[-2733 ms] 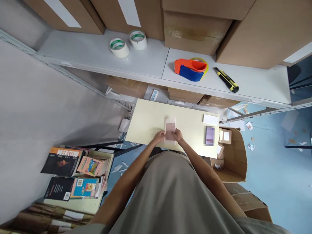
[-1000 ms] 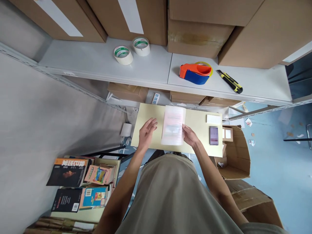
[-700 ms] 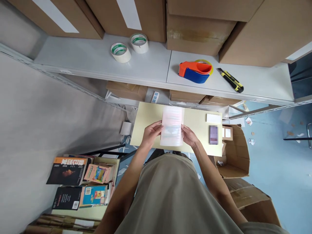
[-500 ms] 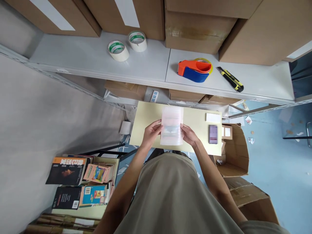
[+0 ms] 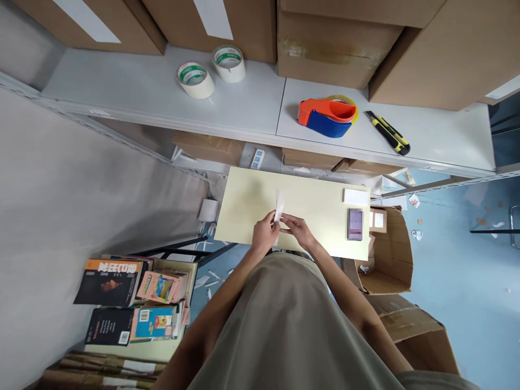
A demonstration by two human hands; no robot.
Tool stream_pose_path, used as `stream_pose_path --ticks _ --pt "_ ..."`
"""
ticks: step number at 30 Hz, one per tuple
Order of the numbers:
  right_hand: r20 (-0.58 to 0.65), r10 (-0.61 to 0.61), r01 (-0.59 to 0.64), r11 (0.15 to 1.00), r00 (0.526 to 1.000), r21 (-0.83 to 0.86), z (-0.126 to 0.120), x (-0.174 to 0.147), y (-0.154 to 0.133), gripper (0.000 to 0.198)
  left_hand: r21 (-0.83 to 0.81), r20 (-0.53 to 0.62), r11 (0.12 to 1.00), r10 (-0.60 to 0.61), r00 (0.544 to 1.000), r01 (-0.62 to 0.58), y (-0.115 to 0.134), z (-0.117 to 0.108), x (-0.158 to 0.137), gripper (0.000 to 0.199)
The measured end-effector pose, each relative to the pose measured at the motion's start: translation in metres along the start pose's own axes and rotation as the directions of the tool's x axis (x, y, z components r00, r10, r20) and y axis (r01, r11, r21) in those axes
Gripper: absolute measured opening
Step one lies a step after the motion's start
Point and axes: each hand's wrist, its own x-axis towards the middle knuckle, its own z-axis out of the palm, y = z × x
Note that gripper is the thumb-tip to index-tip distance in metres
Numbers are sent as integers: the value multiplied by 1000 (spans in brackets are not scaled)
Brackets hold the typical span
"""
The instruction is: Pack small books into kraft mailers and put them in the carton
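A thin package in cloudy, translucent wrap (image 5: 279, 203) stands edge-on above the pale yellow table (image 5: 247, 200), so only a narrow white strip of it shows. My left hand (image 5: 265, 234) is closed on its lower part from the left. From the right, my right hand (image 5: 299, 229) brings its fingertips and thumb to the package's near edge, slightly bent. What lies inside the wrap cannot be made out. Toward the table's right end lie a white flat box (image 5: 355, 196) and a blurred purple item (image 5: 355, 224), apart from both hands.
On the grey shelf (image 5: 134, 86) ahead stand two tape rolls (image 5: 199, 86), an orange and blue tape dispenser (image 5: 325, 122) and a yellow-black utility knife (image 5: 388, 132). Cardboard boxes (image 5: 325, 54) line its back. Books (image 5: 109, 287) are stacked at left; an open carton (image 5: 392, 260) stands right.
The package has turned from lying broad side up to edge-on. Both hands have come closer together, the right one moving left and the left one moving right.
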Motion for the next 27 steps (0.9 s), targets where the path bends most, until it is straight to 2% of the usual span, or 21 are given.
stream_pose_path --ticks 3,6,8,10,13,17,25,27 --pt "-12 -12 12 998 1000 -59 -4 4 -3 55 -228 16 971 -64 998 66 -8 -18 11 43" --pt "-150 -76 51 985 986 -163 -9 10 -10 52 -462 96 859 -197 976 219 -14 -44 22 56" --pt "-211 -93 56 983 973 -177 -7 14 -15 54 -539 137 797 -234 962 271 -16 -62 26 62" --pt "-180 -54 28 989 982 -147 1 17 -19 55 -585 167 760 -228 959 283 -18 -77 28 63" --pt "-95 -17 6 993 995 -115 17 23 -17 50 -611 196 736 -215 957 291 -24 -94 32 62" --pt "-106 -5 -11 988 994 -152 35 44 0 44 -591 191 752 -221 956 292 -43 -110 41 63" --pt "-233 79 -132 966 969 -222 74 136 68 51 -556 134 794 -206 969 246 -117 -136 86 69" --pt "-210 73 -128 956 975 -264 86 161 81 49 -525 108 825 -179 978 209 -135 -141 105 72"
